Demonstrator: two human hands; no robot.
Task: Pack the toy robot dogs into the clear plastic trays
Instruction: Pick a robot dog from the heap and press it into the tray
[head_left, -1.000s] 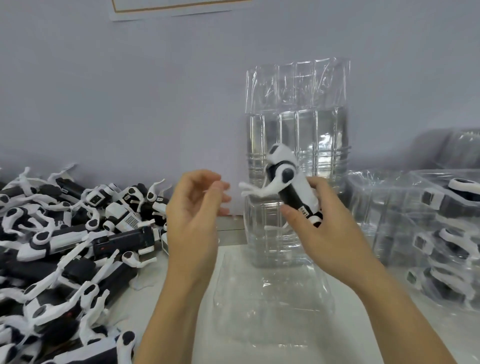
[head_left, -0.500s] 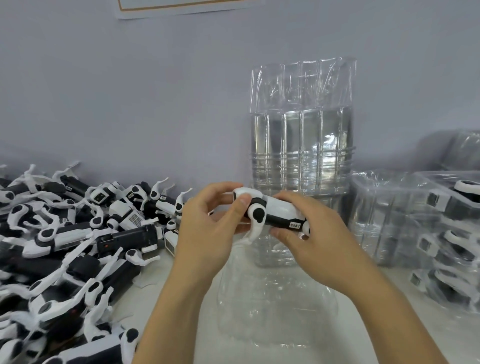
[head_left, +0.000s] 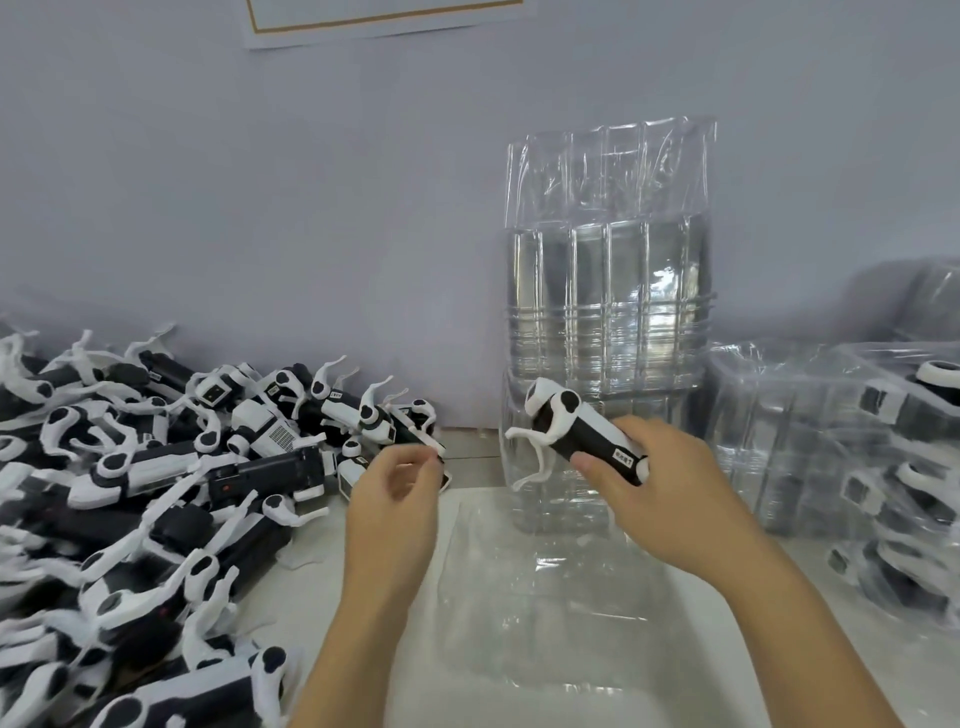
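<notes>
Head: dog (head_left: 582, 436) in right grip (head_left: 660, 499).

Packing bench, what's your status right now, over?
Right hand grips one toy robot dog, held above the clear tray. Left hand loosely curled, holding nothing. Nothing blocking the tray; loose dog pile sits left.

Wall (head_left: 260, 208): plain pale grey, rising behind the desk's far edge.
Paper sheet (head_left: 384, 21): white with a brown border line, stuck high on the wall.
Desk (head_left: 810, 675): white surface.
</notes>
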